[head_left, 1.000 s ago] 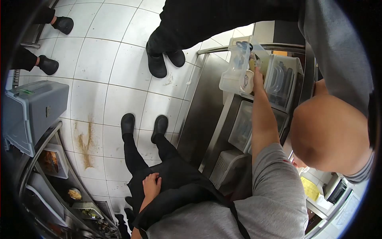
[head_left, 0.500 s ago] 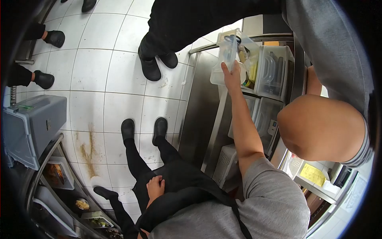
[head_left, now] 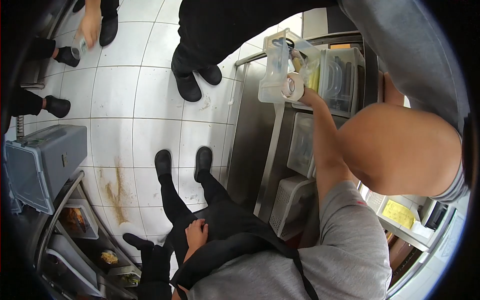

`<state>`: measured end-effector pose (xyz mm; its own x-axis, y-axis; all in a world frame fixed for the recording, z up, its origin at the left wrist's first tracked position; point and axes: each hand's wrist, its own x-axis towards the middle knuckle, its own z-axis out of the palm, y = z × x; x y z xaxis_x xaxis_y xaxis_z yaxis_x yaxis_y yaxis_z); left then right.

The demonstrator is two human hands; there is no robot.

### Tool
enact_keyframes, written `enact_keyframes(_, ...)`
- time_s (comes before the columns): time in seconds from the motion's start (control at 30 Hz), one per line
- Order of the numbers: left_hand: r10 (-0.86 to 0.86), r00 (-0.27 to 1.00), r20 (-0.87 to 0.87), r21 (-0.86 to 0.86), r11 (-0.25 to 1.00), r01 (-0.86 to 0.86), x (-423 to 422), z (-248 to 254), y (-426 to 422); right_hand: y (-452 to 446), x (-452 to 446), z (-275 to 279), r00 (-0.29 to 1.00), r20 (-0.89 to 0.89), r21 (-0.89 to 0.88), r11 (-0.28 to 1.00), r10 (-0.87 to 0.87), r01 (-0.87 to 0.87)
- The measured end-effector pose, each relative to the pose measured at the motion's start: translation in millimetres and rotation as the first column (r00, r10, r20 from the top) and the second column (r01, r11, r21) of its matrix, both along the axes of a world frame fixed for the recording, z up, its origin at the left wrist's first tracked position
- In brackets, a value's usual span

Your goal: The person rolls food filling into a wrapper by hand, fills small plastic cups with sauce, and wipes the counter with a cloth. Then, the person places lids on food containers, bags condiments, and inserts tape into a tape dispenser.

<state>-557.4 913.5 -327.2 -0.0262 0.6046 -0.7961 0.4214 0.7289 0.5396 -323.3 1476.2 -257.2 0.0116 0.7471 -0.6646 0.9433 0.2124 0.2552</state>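
Observation:
My right hand [head_left: 311, 96] reaches to the near end of a pulled-out clear plastic drawer [head_left: 273, 75]. Its fingers are wrapped round a white roll [head_left: 291, 86], seen end-on, that looks like tape. Black-handled scissors [head_left: 290, 44], a yellow-green item [head_left: 314, 79] and other small things in wrapping lie in the drawer beside it. My left hand [head_left: 196, 233] rests on the black apron [head_left: 240, 217] over my lap, holding nothing, its fingers loosely laid out.
Close on my right, another person's bent elbow [head_left: 370, 170] juts past the drawers. Their black shoes [head_left: 189, 86] stand ahead. Below the open drawer are a closed clear drawer [head_left: 301, 142] and a white basket [head_left: 290, 206]. At left stands a grey lidded bin [head_left: 50, 160]; another person's hand [head_left: 90, 27] shows beyond.
My right hand has left the drawer's front wall, moved to its near end and taken hold of the white roll. A co-worker's hand with a clear object has appeared at top left.

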Motion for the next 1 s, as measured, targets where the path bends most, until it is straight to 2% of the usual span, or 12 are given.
enact_keyframes(0.1, 0.019, 1.0, -0.016, 0.054, 0.998, -0.018, -1, 4, 7, -2, -6, -5, 1.0, -0.024, 0.044, 0.999, -0.002, 0.003)
enact_keyframes(0.23, 0.037, 0.999, -0.003, 0.066, 0.997, -0.037, -6, 1, 11, -16, 2, -8, 0.965, -0.233, 0.299, 0.936, -0.117, 0.186)
enact_keyframes(0.37, 0.028, 0.993, 0.118, 0.016, 0.999, -0.03, -14, -16, 19, -54, 2, 14, 0.794, -0.604, 0.513, 0.727, -0.074, 0.458)
enact_keyframes(0.43, 0.037, 0.995, 0.098, 0.165, 0.985, -0.053, -14, -26, 43, -90, -9, 36, 0.66, -0.751, 0.543, 0.602, 0.034, 0.586)
enact_keyframes(0.53, 0.023, 0.999, 0.025, 0.394, 0.918, -0.031, -21, 0, 149, -165, -32, 84, 0.486, -0.86, 0.491, 0.509, 0.155, 0.707)
enact_keyframes(0.6, 0.258, 0.958, 0.126, 0.597, 0.752, -0.281, -9, -36, 229, -226, -45, 116, 0.388, -0.912, 0.39, 0.585, 0.135, 0.711)
enact_keyframes(0.63, 0.292, 0.93, 0.226, 0.508, 0.779, -0.368, -15, -86, 275, -262, -47, 129, 0.358, -0.93, 0.32, 0.661, 0.083, 0.678)
enact_keyframes(0.67, 0.437, 0.801, 0.41, 0.181, 0.822, -0.541, -4, -15, 322, -301, -47, 147, 0.365, -0.93, 0.216, 0.767, -0.026, 0.605)
enact_keyframes(0.8, 0.462, 0.691, 0.556, 0.144, 0.765, -0.628, 50, -3, 429, -418, -19, 227, 0.118, -0.97, -0.119, 0.843, -0.211, 0.525)
enact_keyframes(0.87, 0.417, 0.699, 0.581, 0.141, 0.794, -0.592, 73, -4, 464, -449, 8, 270, 0.065, -0.991, -0.052, 0.792, -0.115, 0.609)
enact_keyframes(0.93, 0.361, 0.713, 0.602, 0.138, 0.832, -0.538, 96, -3, 487, -475, 36, 296, 0.028, -0.997, 0.064, 0.558, 0.073, 0.828)
enact_keyframes(1.0, 0.298, 0.72, 0.627, 0.142, 0.865, -0.481, 116, -1, 503, -497, 61, 315, -0.271, -0.934, -0.248, 0.122, 0.233, 0.961)
